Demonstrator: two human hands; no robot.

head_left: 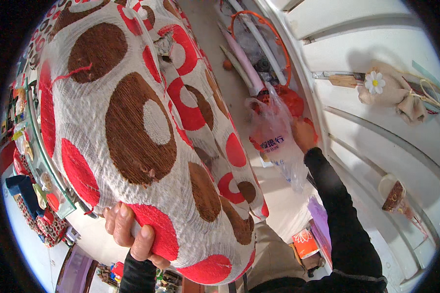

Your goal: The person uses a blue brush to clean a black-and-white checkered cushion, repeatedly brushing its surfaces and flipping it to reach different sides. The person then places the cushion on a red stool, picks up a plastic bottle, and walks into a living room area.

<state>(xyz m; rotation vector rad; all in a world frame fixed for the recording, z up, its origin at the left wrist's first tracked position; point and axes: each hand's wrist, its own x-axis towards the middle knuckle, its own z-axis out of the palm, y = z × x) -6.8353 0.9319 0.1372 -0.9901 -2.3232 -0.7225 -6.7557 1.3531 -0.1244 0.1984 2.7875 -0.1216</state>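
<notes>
Left hand: left hand [132,234] at the lower edge, dark sleeve behind it; fingers [118,225] curled tight over the near end of the cushion, thumb pressed on a red patch; firm hold.
Cushion: large cushion [132,127] held up close to the camera, filling the left and centre of the view; long axis runs from the near end at the lower centre up and away to the upper left; far end points toward the top edge; a second fold or cushion of the same cloth lies along its right flank, touching it.
Cloth: coarse open weave, whitish ground; big brown discs with pale centres, red rings and red patches; a loose red thread near the top left; surface bulges, plump and rounded.
Right hand: right hand [304,134] reaching out on a long black sleeve; fingers closed on the thin plastic bag [274,141]; bag is translucent, crumpled, with red print, hanging just beside the cushion's right edge.
Floor: pale floor [283,200] below; a small orange box [305,243] near the feet.
Left side: glass shelf edge [49,166] with small trinkets.
Far right: white panelled wall [376,136]; a white cloth flower [375,82] on a beige bundle; an orange hoop [259,29] further off.
</notes>
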